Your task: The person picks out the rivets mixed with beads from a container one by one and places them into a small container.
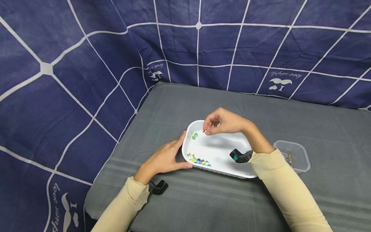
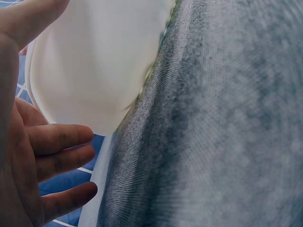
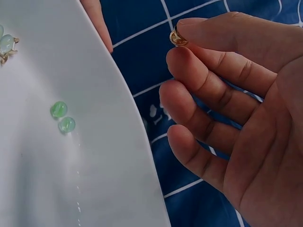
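My right hand [image 1: 224,121] is over the far left part of a white tray [image 1: 220,149]. Between thumb and forefinger it pinches a small gold push pin [image 3: 178,38], with the other fingers loosely bent. My left hand [image 1: 166,156] rests against the tray's left end, its thumb along the near side and its forefinger near the far left corner. Two green marbles [image 3: 63,117] lie in the tray near that end. Along the near left edge sits a row of coloured marbles [image 1: 198,160], with small gold pieces [image 3: 8,56] beside some of them.
Right of the tray stands a clear plastic container [image 1: 301,158] with several small gold pieces [image 1: 290,157] inside. A grey cloth [image 1: 185,101] covers the surface. Blue curtains [image 1: 179,42] with white lines hang behind and at the left.
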Demonstrator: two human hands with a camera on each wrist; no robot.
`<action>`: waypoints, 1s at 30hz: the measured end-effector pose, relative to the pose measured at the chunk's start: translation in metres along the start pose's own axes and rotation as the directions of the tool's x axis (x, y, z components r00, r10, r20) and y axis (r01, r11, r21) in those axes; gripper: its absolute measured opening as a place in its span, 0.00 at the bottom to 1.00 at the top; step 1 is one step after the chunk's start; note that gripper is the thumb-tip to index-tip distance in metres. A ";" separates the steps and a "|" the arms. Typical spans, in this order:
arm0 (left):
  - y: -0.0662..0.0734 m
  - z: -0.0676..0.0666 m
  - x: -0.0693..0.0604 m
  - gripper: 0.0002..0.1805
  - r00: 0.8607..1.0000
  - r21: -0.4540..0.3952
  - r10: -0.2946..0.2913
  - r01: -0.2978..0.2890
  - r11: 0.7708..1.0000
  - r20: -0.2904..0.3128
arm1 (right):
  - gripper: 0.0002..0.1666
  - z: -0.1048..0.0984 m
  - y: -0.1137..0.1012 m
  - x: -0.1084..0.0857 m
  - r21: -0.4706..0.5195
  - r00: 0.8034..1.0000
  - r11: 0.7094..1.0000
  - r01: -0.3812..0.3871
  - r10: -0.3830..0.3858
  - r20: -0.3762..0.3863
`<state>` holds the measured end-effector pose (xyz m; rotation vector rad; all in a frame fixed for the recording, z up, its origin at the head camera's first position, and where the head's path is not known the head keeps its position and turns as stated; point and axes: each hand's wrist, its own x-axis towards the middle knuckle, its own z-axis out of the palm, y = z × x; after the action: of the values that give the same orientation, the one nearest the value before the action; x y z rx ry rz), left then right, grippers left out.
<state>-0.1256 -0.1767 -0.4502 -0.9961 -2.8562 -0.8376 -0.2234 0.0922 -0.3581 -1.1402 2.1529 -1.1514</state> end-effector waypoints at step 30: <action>0.001 0.000 -0.002 0.64 1.000 -0.003 -0.021 0.021 1.000 0.009 | 0.06 -0.024 0.016 -0.062 -0.032 0.984 0.999 0.033 -0.038 -0.171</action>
<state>-0.1237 -0.1768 -0.4504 -0.9746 -2.8783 -0.8422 -0.2122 0.1600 -0.3577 -1.1325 2.2937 -1.2801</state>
